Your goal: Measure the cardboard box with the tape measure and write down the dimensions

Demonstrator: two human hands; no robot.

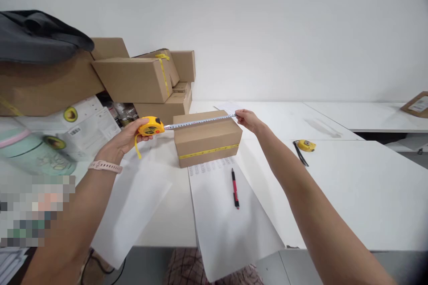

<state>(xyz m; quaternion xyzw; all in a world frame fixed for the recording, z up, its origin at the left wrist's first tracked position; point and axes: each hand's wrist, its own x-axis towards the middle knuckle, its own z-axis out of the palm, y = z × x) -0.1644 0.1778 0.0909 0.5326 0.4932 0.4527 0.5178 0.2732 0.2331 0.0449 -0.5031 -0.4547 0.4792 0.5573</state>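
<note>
A closed brown cardboard box (207, 138) with a yellow strip along its near side sits on the white table. My left hand (133, 133) is wrapped around a yellow tape measure (152, 125), just left of the box. The metal blade (200, 122) runs out from it across the box's top to the right. At the box's far right corner, my right hand (247, 119) pinches the blade's end. Printed sheets of paper (227, 222) lie partly under the box, with a red and black pen (235, 189) on them.
Stacked cardboard boxes (130, 80) fill the back left, with a dark bag (40, 38) on top. A mint green bottle (36, 151) stands at left. A second yellow tape measure (306, 145) with a black strap lies at right. A brown-framed item (416, 104) is far right.
</note>
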